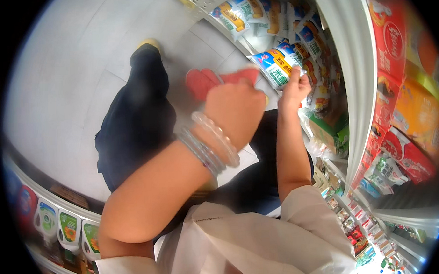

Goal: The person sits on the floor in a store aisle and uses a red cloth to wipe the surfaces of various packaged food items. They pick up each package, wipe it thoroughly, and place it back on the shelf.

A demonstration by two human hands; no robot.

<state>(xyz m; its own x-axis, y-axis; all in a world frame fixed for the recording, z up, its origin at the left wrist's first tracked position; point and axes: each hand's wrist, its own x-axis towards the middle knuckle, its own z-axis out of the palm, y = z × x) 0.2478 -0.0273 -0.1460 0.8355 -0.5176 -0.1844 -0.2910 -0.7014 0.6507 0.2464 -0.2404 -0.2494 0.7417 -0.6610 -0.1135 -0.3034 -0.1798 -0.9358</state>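
My left hand [235, 107], with clear bead and silver-grey bangles at the wrist, is closed around a red cloth [200, 83]. Part of the cloth sticks out to the left and part beyond my knuckles, over the floor. My right hand [295, 89] pinches the near right corner of a white, blue and yellow plastic packet [277, 69]. This packet is tilted at the front edge of a low shelf. Behind it lie more packets of the same look [312, 39], heaped loosely on the shelf. My left fingertips are turned away from view.
A white shelf edge [365, 74] curves down the right, with red packages [388, 44] on the level above. Green boxes [330, 128] stand lower in the shelf. At the lower left, another shelf holds white and green bottles [69, 231]. My legs [136, 115] straddle the grey tiled floor [67, 79].
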